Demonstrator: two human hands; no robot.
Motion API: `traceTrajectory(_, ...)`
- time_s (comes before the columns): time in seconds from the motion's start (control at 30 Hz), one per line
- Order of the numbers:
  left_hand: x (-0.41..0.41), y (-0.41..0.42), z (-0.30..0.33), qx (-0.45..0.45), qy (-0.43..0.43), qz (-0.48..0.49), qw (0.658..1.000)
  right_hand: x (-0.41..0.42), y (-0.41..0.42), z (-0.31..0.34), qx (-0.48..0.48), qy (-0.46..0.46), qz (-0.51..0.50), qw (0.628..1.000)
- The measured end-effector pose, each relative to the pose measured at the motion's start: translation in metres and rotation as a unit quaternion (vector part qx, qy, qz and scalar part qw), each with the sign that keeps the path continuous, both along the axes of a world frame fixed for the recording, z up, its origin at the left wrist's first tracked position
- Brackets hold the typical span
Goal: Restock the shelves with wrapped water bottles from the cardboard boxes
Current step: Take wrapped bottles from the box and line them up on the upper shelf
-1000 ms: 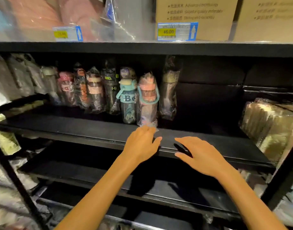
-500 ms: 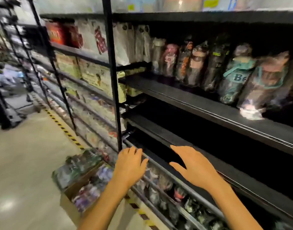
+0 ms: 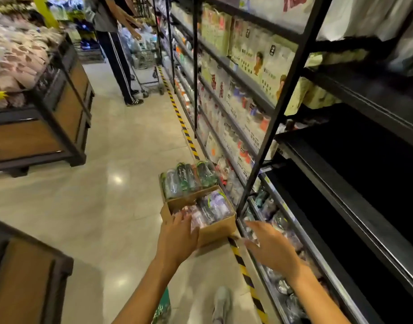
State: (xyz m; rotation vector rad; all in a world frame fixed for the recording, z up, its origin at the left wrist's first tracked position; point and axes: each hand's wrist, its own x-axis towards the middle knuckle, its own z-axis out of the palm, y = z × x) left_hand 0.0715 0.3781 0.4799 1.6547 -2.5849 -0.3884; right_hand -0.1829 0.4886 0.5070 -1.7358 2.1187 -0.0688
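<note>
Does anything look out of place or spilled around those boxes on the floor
Nothing spilled. Two open boxes of wrapped bottles sit on the aisle floor beside the shelves, partly in the walkway. Both hands reach toward them, empty.

Two open cardboard boxes sit end to end on the floor, just beside the shelves (image 3: 355,206). The near box (image 3: 220,226) holds wrapped water bottles (image 3: 211,208) in purple and pink, lying flat — the far box (image 3: 175,202) holds green-capped bottles (image 3: 186,178), also wrapped. More wrapped bottles (image 3: 277,220) lie on the lowest shelf.
</note>
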Motion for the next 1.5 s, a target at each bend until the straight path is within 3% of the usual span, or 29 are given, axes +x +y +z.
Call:
traceTrajectory(0.27, -0.039, -0.086, -0.041, 0.088, -0.021, 0.089, 0.992, -0.054, -0.135, -0.079, 0.072, -0.057, 0.033, 0.995)
traceTrajectory(0.57, -0.072, -0.178, -0.109, 0.219, 0.05, 0.187, 0.956, -0.076, -0.255, -0.163, 0.153, -0.15, -0.035, 0.976)
traceTrajectory(0.73, -0.078, -0.245, -0.176, 0.292, 0.008, 0.211, 0.933, -0.09, -0.326, -0.226, 0.207, -0.189, -0.094, 0.955)
traceTrajectory(0.97, -0.077, -0.325, -0.302, 0.391, -0.003, 0.249, 0.886, -0.109, -0.423, -0.33, 0.234, -0.201, -0.189, 0.933)
traceTrajectory(1.2, -0.092, -0.376, -0.5, 0.462, 0.042, 0.32, 0.826, -0.133, -0.501, -0.493, 0.259, -0.216, -0.282, 0.898)
traceTrajectory(1.4, -0.114, -0.416, -0.636, 0.47, 0.106, 0.427, 0.765, -0.157, -0.533, -0.629, 0.263, -0.191, -0.275, 0.905)
traceTrajectory(1.5, -0.122, -0.422, -0.697, 0.486, 0.111, 0.457, 0.736, -0.159, -0.541, -0.677, 0.266, -0.134, -0.266, 0.917)
